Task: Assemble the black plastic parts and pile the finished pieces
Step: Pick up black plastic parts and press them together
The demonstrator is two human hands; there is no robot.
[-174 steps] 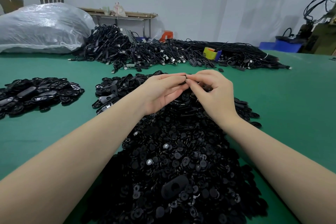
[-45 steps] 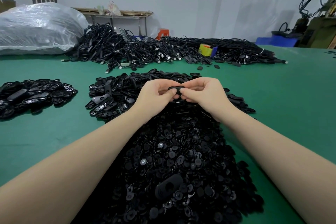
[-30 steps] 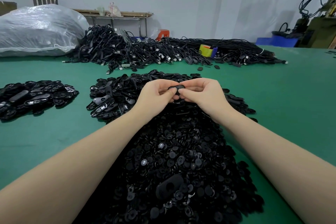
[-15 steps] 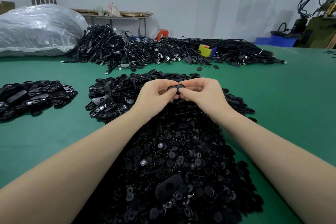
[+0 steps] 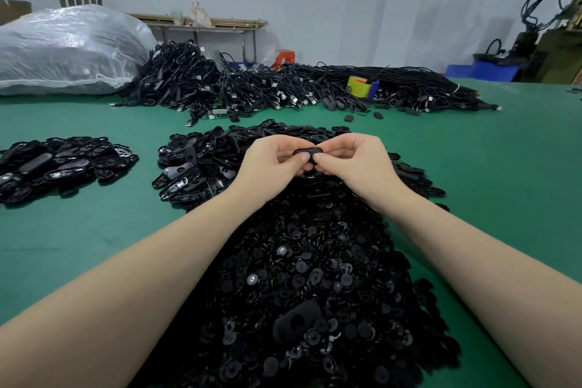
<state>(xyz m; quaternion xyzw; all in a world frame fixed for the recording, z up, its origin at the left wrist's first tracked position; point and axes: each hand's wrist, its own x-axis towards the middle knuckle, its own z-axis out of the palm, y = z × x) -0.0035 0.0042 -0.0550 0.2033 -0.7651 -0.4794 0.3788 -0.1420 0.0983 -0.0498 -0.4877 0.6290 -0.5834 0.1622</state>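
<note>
1. Black plastic part (image 5: 308, 153) sits pinched between both hands, above the far end of the big heap of loose pieces (image 5: 302, 277).
2. Left hand (image 5: 272, 161) and right hand (image 5: 359, 164) meet, fingers curled around it, forearms stretched forward.
3. Two smaller piles lie on the green table (image 5: 504, 173): one (image 5: 201, 164) just left of the hands, another (image 5: 59, 164) far left.

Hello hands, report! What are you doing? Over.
Left hand and right hand both pinching one black oval piece. Held above the parts heap. Nothing in the way.
</note>
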